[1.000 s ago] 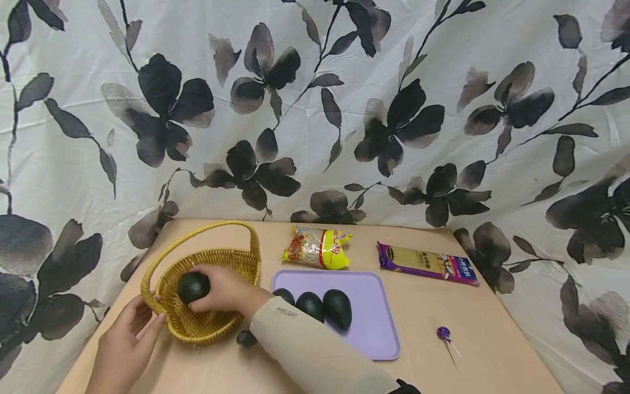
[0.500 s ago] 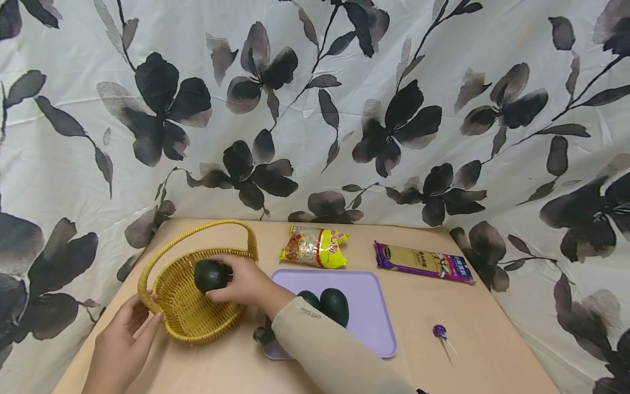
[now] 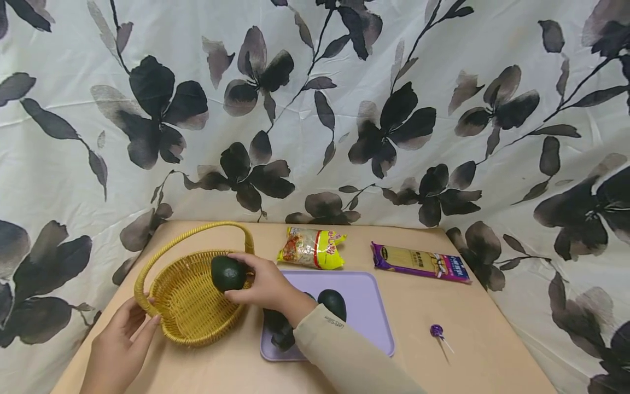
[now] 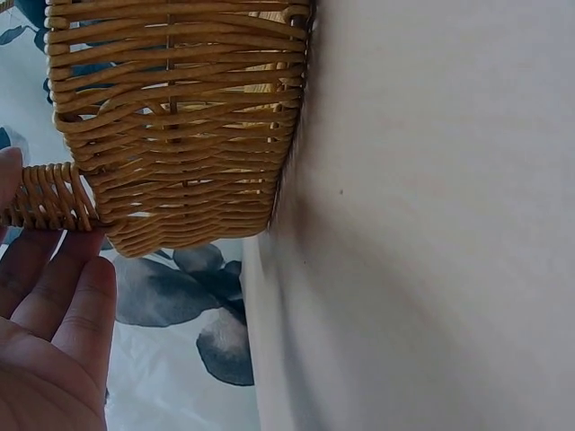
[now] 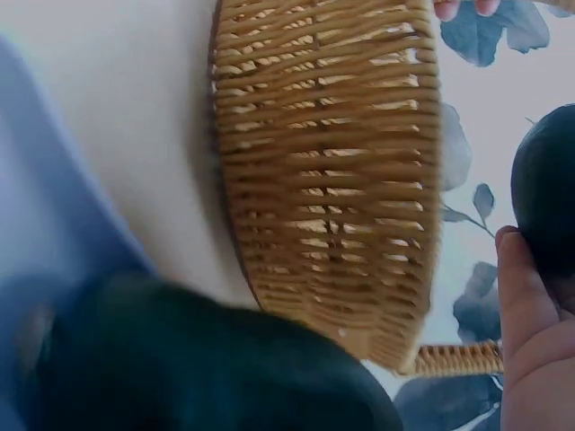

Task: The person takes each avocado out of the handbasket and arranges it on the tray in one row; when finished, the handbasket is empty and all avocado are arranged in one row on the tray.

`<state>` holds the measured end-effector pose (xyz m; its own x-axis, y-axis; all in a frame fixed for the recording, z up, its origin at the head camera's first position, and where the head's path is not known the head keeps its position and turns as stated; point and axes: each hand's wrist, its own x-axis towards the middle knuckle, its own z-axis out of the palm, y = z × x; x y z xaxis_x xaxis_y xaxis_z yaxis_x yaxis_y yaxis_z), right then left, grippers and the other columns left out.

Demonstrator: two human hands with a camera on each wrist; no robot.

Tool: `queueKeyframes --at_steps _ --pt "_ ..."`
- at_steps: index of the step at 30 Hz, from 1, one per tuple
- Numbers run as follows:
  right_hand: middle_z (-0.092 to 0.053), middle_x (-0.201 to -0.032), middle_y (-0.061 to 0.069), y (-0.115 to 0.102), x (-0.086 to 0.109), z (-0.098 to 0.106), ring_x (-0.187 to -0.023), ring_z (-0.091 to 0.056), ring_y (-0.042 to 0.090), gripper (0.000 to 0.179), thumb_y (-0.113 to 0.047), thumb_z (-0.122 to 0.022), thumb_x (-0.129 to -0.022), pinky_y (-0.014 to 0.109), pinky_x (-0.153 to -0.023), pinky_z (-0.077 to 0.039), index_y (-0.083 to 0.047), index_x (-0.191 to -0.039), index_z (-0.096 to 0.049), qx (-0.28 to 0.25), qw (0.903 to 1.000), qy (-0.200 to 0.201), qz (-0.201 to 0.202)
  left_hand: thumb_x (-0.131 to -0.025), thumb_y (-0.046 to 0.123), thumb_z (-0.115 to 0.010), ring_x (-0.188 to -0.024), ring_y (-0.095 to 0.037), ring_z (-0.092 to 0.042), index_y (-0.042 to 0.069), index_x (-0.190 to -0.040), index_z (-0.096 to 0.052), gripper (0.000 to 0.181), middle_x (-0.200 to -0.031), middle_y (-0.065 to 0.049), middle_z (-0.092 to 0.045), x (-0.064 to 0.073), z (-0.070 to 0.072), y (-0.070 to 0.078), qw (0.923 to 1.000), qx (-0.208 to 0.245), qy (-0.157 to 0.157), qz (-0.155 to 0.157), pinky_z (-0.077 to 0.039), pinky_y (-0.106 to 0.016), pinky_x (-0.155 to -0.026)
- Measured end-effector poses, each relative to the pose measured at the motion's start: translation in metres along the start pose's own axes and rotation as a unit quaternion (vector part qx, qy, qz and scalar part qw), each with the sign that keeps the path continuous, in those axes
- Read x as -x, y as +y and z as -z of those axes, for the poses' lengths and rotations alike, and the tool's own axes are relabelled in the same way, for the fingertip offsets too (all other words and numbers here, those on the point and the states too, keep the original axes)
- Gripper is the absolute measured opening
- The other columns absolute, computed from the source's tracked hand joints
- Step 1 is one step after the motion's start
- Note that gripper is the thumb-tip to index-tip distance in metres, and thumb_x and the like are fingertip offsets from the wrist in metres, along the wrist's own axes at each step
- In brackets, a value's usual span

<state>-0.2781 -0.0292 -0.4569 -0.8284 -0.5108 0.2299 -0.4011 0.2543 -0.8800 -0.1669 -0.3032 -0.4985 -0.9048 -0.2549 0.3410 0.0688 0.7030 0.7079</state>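
Note:
My left hand (image 3: 118, 342) grips the base of the handle of a yellow wicker basket (image 3: 187, 334); in the left wrist view the thumb and fingers lie on either side of that handle (image 4: 49, 197). A dark green avocado (image 3: 228, 273) is in my right hand (image 3: 268, 284), held above the basket's right rim, with the thumb and fingers around it. In the right wrist view the held avocado (image 5: 548, 189) shows at the right edge, above the basket's rim. Several more avocados (image 3: 332, 303) lie on the lilac tray (image 3: 364, 328), partly hidden by my right hand and sleeve.
Behind the tray lies a yellow bag of food (image 3: 313, 249). A purple packet (image 3: 420, 262) lies at the back right, and a purple lollipop (image 3: 437, 331) at the right of the table (image 3: 482, 350). A floral curtain (image 3: 315, 109) hangs behind.
My right hand has carried the avocado from inside the basket up and right to its right rim, near the tray. My left hand keeps its grip on the handle.

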Motion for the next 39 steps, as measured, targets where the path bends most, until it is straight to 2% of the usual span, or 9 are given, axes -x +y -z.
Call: queueKeyframes --at_steps 9,14,23,30,39 --pt "-0.060 -0.141 -0.005 0.002 0.020 0.025 -0.117 -0.063 0.006 0.073 -0.011 -0.088 -0.078 0.020 -0.101 -0.057 -0.023 -0.143 -0.057 -0.024 0.9991 0.018 0.029 -0.099 0.018 -0.071 -0.118 -0.051 -0.061 0.001 -0.148 -0.047 0.057 -0.133 -0.033 -0.061 0.000 0.001 -0.001 0.9999 -0.004 0.004 -0.009 -0.033 0.014 -0.079" --pt "-0.062 -0.138 -0.004 0.008 0.034 0.039 -0.115 -0.065 0.009 0.073 -0.009 -0.088 -0.078 0.022 -0.103 -0.057 -0.023 -0.143 -0.057 -0.038 0.9984 0.026 0.033 -0.099 0.018 -0.071 -0.119 -0.052 -0.061 0.000 -0.148 -0.047 0.058 -0.133 -0.032 -0.062 0.001 0.001 -0.002 1.0000 -0.007 0.002 -0.006 -0.033 0.015 -0.078" --pt "-0.065 -0.136 -0.001 0.016 0.056 0.062 -0.114 -0.067 0.011 0.074 -0.012 -0.087 -0.080 0.023 -0.103 -0.057 -0.023 -0.146 -0.054 -0.011 0.9986 0.047 0.022 -0.098 0.017 -0.071 -0.117 -0.052 -0.061 0.001 -0.147 -0.048 0.057 -0.132 -0.031 -0.063 0.002 0.002 0.000 0.9999 -0.007 0.001 -0.007 -0.034 0.014 -0.077" --pt "-0.063 -0.136 -0.003 0.022 0.078 0.081 -0.115 -0.067 0.015 0.076 -0.012 -0.088 -0.080 0.029 -0.105 -0.057 -0.029 -0.146 -0.054 -0.009 0.9980 0.063 0.002 -0.099 0.018 -0.071 -0.116 -0.053 -0.061 0.000 -0.147 -0.048 0.056 -0.132 -0.030 -0.063 0.003 0.002 -0.001 0.9999 -0.006 0.000 -0.015 -0.034 0.014 -0.078" --pt "-0.064 -0.134 0.006 0.033 0.106 0.110 -0.117 -0.067 0.024 0.076 -0.009 -0.089 -0.079 0.034 -0.102 -0.060 -0.023 -0.146 -0.055 0.007 0.9933 0.113 -0.021 -0.098 0.016 -0.071 -0.116 -0.052 -0.062 0.000 -0.147 -0.048 0.056 -0.132 -0.030 -0.063 0.002 0.002 0.001 0.9999 -0.007 -0.002 -0.014 -0.034 0.014 -0.077"
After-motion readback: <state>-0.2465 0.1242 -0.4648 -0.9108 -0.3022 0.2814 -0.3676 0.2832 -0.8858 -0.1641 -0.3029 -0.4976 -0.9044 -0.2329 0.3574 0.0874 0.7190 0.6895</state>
